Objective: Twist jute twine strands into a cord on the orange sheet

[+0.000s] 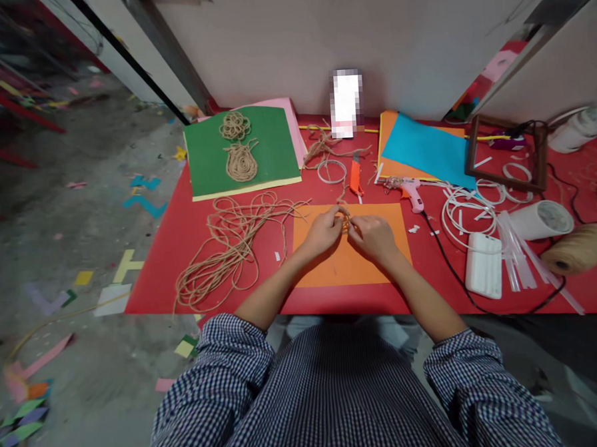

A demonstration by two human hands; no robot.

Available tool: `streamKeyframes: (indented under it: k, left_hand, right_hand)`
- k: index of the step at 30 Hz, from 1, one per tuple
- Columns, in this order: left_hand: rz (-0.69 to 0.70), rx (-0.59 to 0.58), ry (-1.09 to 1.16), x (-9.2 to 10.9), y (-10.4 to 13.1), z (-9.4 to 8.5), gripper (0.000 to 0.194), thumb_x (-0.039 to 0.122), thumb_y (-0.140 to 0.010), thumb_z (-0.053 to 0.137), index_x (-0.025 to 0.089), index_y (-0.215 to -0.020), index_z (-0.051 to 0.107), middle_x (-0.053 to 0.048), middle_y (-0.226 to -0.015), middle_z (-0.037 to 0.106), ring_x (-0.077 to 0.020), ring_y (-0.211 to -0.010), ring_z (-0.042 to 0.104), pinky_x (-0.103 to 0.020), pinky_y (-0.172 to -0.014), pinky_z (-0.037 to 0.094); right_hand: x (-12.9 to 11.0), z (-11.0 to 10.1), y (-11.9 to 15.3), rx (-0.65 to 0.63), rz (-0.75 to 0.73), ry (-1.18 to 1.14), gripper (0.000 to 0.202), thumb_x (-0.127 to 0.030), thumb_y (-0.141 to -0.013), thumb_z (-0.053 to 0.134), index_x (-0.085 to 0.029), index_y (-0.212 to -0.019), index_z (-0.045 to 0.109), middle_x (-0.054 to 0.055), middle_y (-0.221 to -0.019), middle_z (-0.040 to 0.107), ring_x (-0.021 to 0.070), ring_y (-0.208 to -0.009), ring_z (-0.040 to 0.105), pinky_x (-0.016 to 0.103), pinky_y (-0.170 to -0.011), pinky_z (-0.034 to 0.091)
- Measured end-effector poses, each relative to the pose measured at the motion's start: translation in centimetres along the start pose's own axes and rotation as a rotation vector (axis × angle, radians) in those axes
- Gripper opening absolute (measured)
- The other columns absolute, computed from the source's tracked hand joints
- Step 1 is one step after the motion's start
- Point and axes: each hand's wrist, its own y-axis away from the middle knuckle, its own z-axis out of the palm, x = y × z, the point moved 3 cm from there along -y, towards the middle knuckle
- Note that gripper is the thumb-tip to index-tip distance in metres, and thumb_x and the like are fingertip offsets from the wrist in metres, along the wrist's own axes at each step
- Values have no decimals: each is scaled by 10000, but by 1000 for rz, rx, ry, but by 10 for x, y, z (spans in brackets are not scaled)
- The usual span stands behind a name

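Observation:
Both hands meet over an orange sheet (pixel 351 267) on the red table. My left hand (pixel 325 230) has its fingers closed on a small bunch of brown twine (pixel 346 222). From the other side my right hand (pixel 374 236) pinches the same twine; fingers hide much of it. A loose heap of twine (pixel 235 253) lies left of the sheet. Two coiled twine pieces, a flower-like one (pixel 235 125) and a rounded one (pixel 242 162), rest on green paper (pixel 274 145). Just beyond my hands are an orange cutter (pixel 356 178) and a pink glue gun (pixel 412 194).
A glowing phone (pixel 346 104) leans against the wall. Blue paper (pixel 425 149), a wooden frame (pixel 540 161), white tubing (pixel 445 212), a white power strip (pixel 483 265), glue sticks (pixel 515 259), a white cylinder (pixel 543 220) and a twine spool (pixel 583 248) fill the right. A black cord (pixel 448 259) crosses the table.

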Motion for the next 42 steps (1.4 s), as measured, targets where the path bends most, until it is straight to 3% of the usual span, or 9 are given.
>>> streamKeyframes:
  k: [6,11,14,20,23,27,29,34,42]
  left_hand:
    - [-259,-264,761,-5,8,26,351,401,-925,701,239,-1179,522,132,-542,332,-75,-429,264,-209,-490,223]
    - [-206,-256,705,-1,7,24,322,422,-922,700,233,-1122,534,113,-609,350,-63,-451,283,-214,-491,239]
    - [-164,-204,584,0,2,15,256,379,-943,655,225,-1123,560,87,-635,390,-78,-486,349,-227,-518,297]
    - [-105,145,354,-6,-14,-18,208,313,-1015,462,189,-1072,618,49,-616,366,-119,-545,346,-252,-550,291]
    - [-83,346,226,-9,-15,-33,221,250,-1004,432,215,-1163,580,2,-775,515,-136,-663,476,-255,-632,396]
    - [-2,511,-30,1,-8,-42,245,219,-979,509,213,-1207,598,-115,-1290,586,-189,-1026,597,-337,-892,511]
    - [71,467,-124,11,-4,-39,219,246,-998,518,204,-1179,634,-129,-1340,584,-219,-1099,597,-390,-983,501]
    - [250,94,-329,29,3,-17,336,397,-1075,426,194,-1013,686,-116,-1099,711,-259,-1108,598,-438,-1073,439]
    - [204,-40,-410,11,0,-6,453,456,-1073,386,190,-791,620,-57,-742,598,-195,-724,529,-324,-750,384]
  right_hand:
    - [2,0,3,126,33,-196,346,-333,-1059,486,-167,-997,783,127,-909,773,236,-845,659,338,-806,414]
    - [-2,7,1,124,319,-948,357,-510,-971,617,-196,-916,778,33,-739,673,188,-689,596,309,-682,441]
    - [-5,16,0,-8,503,-1400,373,-582,-899,685,-213,-899,736,-53,-580,450,117,-509,385,260,-538,353]
    - [6,18,-3,13,552,-1671,363,-570,-875,725,-241,-823,579,-103,-539,251,88,-469,148,230,-456,163]
    - [13,19,-3,89,539,-1652,373,-571,-880,723,-246,-820,550,-103,-547,244,89,-471,134,229,-455,147]
    - [11,19,-3,89,555,-1530,402,-620,-879,705,-257,-833,540,-98,-573,251,100,-477,158,243,-462,167]
    - [7,17,-2,70,545,-1444,420,-649,-895,673,-260,-831,528,-87,-597,276,111,-492,215,252,-477,217]
    - [-2,6,-1,107,348,-1055,407,-597,-988,561,-239,-796,541,-19,-692,469,156,-641,442,287,-625,368]
    - [-4,5,2,-22,162,-636,300,-429,-1050,448,-235,-852,564,10,-722,577,188,-678,526,311,-706,361]
